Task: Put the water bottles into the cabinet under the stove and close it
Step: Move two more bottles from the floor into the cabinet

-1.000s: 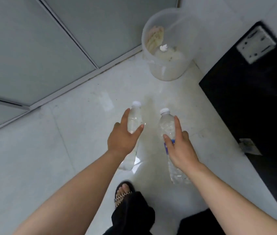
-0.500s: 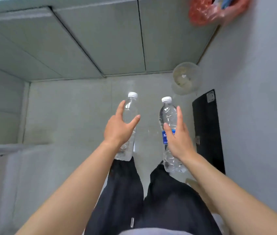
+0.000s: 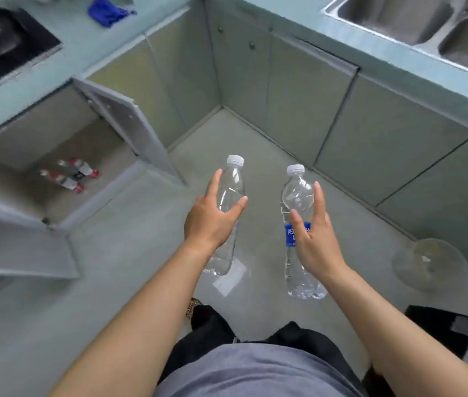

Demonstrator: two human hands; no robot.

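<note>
Head view. Left hand (image 3: 212, 222), centre frame: thumb and fingers curled round an unlabelled water bottle (image 3: 231, 190), upright, white cap up. Right hand (image 3: 315, 239), just right of it, grips a blue-labelled water bottle (image 3: 298, 196) the same way. Both bottles are held above the floor, apart. Cabinet (image 3: 41, 124) under the stove (image 3: 3, 44), left of frame: door (image 3: 129, 130) swung open, two small red-capped bottles (image 3: 69, 174) lying inside. Sink (image 3: 427, 21) upper right. Clear bin (image 3: 427, 265) on floor, lower right.
</note>
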